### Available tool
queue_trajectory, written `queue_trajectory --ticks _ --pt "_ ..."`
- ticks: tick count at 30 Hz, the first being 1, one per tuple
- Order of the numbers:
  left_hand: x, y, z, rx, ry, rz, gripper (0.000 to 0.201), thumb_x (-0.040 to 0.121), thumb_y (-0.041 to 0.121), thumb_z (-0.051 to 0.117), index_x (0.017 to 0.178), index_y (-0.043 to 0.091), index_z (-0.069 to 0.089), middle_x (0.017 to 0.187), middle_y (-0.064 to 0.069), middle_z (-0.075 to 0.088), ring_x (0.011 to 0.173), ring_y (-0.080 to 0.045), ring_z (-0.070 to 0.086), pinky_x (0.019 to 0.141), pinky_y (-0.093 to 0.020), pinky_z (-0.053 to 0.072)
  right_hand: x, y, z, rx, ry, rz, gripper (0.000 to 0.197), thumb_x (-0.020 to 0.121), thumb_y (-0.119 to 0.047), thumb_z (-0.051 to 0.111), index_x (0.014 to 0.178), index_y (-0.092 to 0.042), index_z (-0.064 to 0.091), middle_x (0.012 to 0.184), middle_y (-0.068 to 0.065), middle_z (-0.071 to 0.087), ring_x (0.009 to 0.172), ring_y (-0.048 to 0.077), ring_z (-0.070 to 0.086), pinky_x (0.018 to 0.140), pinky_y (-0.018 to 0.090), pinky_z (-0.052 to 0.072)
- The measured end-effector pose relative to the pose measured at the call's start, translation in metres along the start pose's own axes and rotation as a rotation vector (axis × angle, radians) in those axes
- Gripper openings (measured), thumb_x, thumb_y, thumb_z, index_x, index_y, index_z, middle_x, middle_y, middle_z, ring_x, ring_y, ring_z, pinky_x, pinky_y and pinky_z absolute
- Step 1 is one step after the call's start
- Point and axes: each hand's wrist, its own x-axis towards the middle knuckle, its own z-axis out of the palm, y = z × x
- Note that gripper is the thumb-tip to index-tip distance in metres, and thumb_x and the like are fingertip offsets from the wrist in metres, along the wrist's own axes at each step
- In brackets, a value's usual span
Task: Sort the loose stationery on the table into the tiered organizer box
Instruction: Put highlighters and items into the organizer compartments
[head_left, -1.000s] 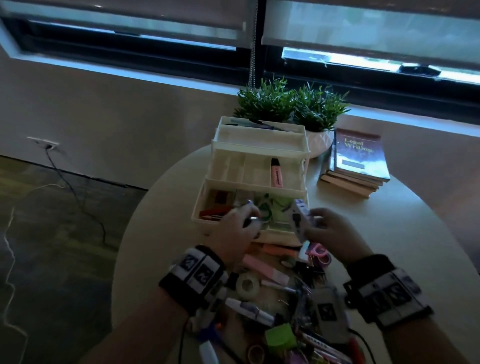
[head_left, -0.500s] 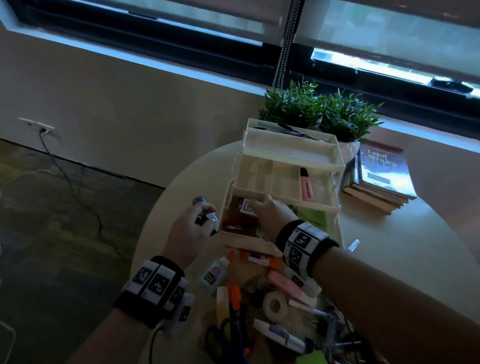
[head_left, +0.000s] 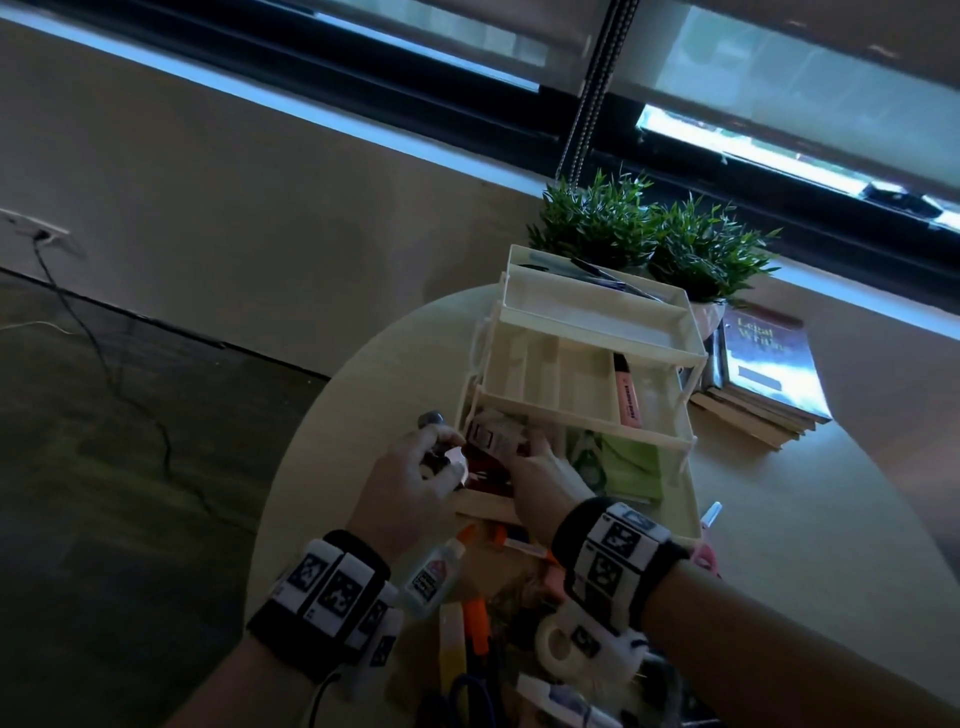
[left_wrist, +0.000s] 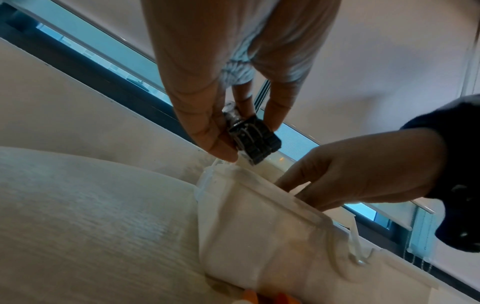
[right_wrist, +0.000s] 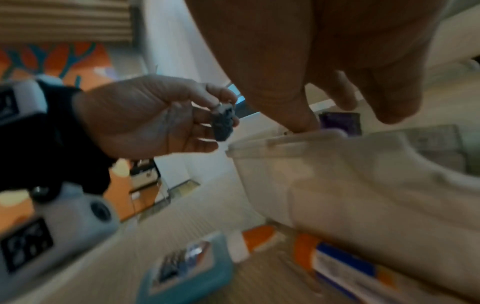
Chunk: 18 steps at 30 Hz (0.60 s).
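Note:
The cream tiered organizer (head_left: 587, 415) stands open on the round table. A pink highlighter (head_left: 627, 389) lies in its middle tier and green notes (head_left: 631, 462) in the bottom one. My left hand (head_left: 447, 454) hovers at the box's front left corner and pinches a small black ridged clip-like object (left_wrist: 254, 137) between thumb and fingers (right_wrist: 221, 98). My right hand (head_left: 530, 457) reaches over the front rim (left_wrist: 285, 193) into the bottom tier's left compartment. Its fingers (left_wrist: 293, 185) are fairly straight, their tips hidden beside a white and red item (head_left: 491, 436).
Loose stationery is piled in front of the box: a glue bottle (head_left: 434, 571), a tape roll (head_left: 556, 644), scissors (head_left: 467, 691), orange pieces (head_left: 475, 618). Potted plants (head_left: 649, 244) and stacked books (head_left: 769, 369) stand behind and right. The table edge (head_left: 291, 467) curves at left.
My right hand carried a white item from in front of the box into the bottom left compartment. My left hand swung out left, then came back to the box's corner, still pinching the black object.

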Motion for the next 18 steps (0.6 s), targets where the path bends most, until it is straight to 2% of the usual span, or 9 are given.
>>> queue_trajectory --ticks 3,8,11,14,16,18 --pt "0.002 -0.001 0.001 0.005 -0.018 0.008 0.016 0.087 0.015 0.06 0.094 0.028 0.058 0.097 0.006 0.063 0.084 0.002 0.055 0.068 -0.006 0.039 0.012 0.005 0.009 0.145 0.045 0.087 0.06 0.092 -0.008 0.043 0.145 -0.018 0.017 0.142 0.02 0.023 0.115 0.041 0.048 0.097 0.043 0.044" --pt "0.005 -0.002 0.006 0.026 -0.052 0.013 0.015 0.087 0.016 0.06 0.094 0.029 0.057 0.098 0.006 0.062 0.091 -0.01 0.057 0.07 -0.01 0.041 0.031 0.013 0.005 0.23 0.005 0.204 0.057 0.094 -0.02 0.046 0.144 -0.02 0.018 0.146 0.019 0.022 0.123 0.037 0.042 0.1 0.042 0.04" --pt "0.007 -0.003 0.007 0.032 -0.045 0.0 0.015 0.086 0.016 0.06 0.094 0.03 0.057 0.099 0.005 0.062 0.092 -0.012 0.058 0.07 -0.014 0.042 0.039 0.012 0.002 0.234 -0.012 0.212 0.05 0.097 -0.024 0.039 0.143 -0.021 0.021 0.144 0.018 0.027 0.126 0.036 0.04 0.101 0.044 0.039" --pt "0.009 -0.005 0.006 0.016 -0.049 -0.022 0.016 0.085 0.017 0.061 0.094 0.03 0.059 0.099 0.002 0.065 0.093 -0.014 0.061 0.073 -0.022 0.045 0.041 0.008 0.001 0.243 -0.027 0.212 0.045 0.096 -0.024 0.037 0.139 -0.016 0.026 0.137 0.018 0.041 0.118 0.033 0.048 0.095 0.041 0.043" --pt "0.01 -0.005 0.005 0.014 -0.057 -0.019 0.015 0.086 0.017 0.061 0.095 0.029 0.059 0.098 0.002 0.065 0.091 -0.013 0.061 0.071 -0.021 0.045 0.042 0.005 0.003 0.248 -0.021 0.217 0.037 0.096 -0.024 0.039 0.13 -0.009 0.038 0.125 0.017 0.053 0.11 0.03 0.056 0.088 0.037 0.047" --pt "0.01 -0.005 0.005 0.024 -0.063 -0.012 0.015 0.086 0.017 0.061 0.096 0.027 0.06 0.096 0.003 0.065 0.089 -0.012 0.061 0.067 -0.015 0.044 0.044 0.002 0.003 0.274 -0.02 0.264 0.024 0.097 -0.023 0.041 0.106 -0.006 0.055 0.11 0.014 0.061 0.105 0.028 0.06 0.08 0.032 0.048"
